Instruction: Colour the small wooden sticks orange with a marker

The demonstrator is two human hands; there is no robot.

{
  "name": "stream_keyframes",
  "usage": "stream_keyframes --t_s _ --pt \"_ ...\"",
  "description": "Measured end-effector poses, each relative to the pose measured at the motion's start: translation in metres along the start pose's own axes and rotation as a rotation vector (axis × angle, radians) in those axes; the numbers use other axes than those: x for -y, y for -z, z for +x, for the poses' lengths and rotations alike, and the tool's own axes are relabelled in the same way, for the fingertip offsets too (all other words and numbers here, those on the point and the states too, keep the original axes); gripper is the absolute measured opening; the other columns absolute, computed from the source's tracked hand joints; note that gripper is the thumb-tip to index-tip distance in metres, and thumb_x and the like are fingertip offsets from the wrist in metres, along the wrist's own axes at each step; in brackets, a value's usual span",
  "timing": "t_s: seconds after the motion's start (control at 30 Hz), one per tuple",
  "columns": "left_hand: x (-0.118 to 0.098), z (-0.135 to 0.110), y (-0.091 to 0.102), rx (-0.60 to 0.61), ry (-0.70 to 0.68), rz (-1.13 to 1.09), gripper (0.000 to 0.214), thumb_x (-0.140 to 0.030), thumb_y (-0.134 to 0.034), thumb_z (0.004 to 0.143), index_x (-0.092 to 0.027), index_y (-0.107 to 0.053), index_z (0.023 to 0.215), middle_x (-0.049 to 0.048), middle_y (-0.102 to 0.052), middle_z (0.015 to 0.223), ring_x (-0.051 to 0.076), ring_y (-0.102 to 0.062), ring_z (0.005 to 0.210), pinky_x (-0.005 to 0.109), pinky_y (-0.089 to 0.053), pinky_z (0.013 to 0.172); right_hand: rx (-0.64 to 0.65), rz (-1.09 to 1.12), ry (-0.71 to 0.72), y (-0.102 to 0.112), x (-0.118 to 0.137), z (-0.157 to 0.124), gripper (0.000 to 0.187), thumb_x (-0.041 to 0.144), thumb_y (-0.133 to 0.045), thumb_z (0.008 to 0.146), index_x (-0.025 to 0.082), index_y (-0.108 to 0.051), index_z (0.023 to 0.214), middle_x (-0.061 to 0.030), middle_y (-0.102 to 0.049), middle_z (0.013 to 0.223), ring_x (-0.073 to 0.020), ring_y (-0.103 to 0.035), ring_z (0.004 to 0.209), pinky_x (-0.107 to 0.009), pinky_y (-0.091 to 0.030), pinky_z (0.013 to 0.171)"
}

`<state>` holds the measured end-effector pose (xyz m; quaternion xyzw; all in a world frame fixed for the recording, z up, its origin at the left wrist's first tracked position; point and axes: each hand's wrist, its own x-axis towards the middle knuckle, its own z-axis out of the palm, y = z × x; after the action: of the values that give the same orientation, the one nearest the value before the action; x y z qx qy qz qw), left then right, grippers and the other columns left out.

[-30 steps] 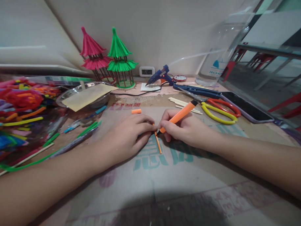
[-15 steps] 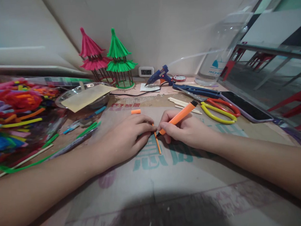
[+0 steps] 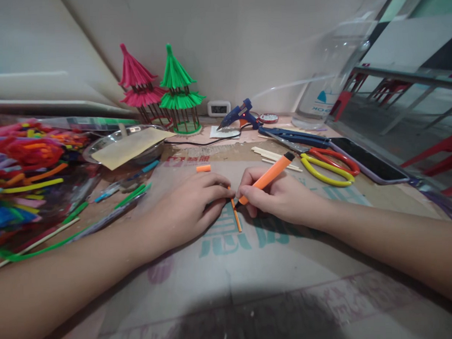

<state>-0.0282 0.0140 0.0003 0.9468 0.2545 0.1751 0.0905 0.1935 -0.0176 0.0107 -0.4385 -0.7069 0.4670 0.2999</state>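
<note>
My right hand (image 3: 273, 192) is closed around an orange marker (image 3: 267, 178) with a black end. The marker slants down to the left, and its dark tip meets a thin orange stick (image 3: 236, 219) on the cardboard. With fingers bent and pressed together, my left hand (image 3: 197, 200) pins the stick's upper part, which the fingertips partly hide. The stick's near end sticks out toward me. Just beyond my left knuckles lies a short orange marker cap (image 3: 203, 168).
A printed cardboard sheet (image 3: 200, 284) covers the work surface. Behind it stand pink (image 3: 137, 69) and green (image 3: 177, 72) towers, a glue gun (image 3: 241, 112) and a clock (image 3: 219, 108). Pale sticks (image 3: 273, 157), scissors (image 3: 328, 170) and a phone (image 3: 370, 159) lie right; colourful pipe cleaners (image 3: 29, 156) heap left.
The marker's tip has shifted slightly down along the stick toward me. My left hand keeps its place on the stick.
</note>
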Motion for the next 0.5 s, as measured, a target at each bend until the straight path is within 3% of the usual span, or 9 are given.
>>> stream_keyframes --t_s 0.13,0.37,0.5 --pt "-0.0001 0.0008 -0.0002 -0.006 -0.004 0.002 0.024 -0.019 -0.049 0.099 -0.018 -0.072 0.105 0.0098 -0.067 0.116 0.025 -0.063 0.107 0.043 -0.051 0.093 -0.044 -0.052 0.028 -0.0009 -0.0023 0.0016 0.014 0.023 -0.053 0.094 0.022 -0.052 0.080 0.0044 -0.063 0.062 -0.0114 -0.061 0.060 -0.024 -0.046 0.058" --pt "-0.0009 0.0014 0.0005 0.009 0.006 0.005 0.024 -0.020 -0.049 0.099 -0.019 -0.072 0.106 0.0098 -0.066 0.120 0.025 -0.062 0.110 0.043 -0.050 0.096 0.077 0.045 -0.036 0.0001 0.0000 -0.0011 0.016 0.025 -0.054 0.093 0.022 -0.051 0.078 0.0054 -0.060 0.056 -0.0112 -0.058 0.053 -0.023 -0.043 0.051" --pt "-0.0016 0.0010 0.0010 0.011 0.017 0.000 0.024 -0.020 -0.049 0.099 -0.019 -0.071 0.106 0.0093 -0.066 0.120 0.025 -0.062 0.110 0.042 -0.051 0.096 0.059 0.044 -0.016 0.0002 0.0002 -0.0017 0.015 0.025 -0.055 0.093 0.021 -0.052 0.078 0.0051 -0.060 0.057 -0.0105 -0.059 0.054 -0.022 -0.044 0.052"
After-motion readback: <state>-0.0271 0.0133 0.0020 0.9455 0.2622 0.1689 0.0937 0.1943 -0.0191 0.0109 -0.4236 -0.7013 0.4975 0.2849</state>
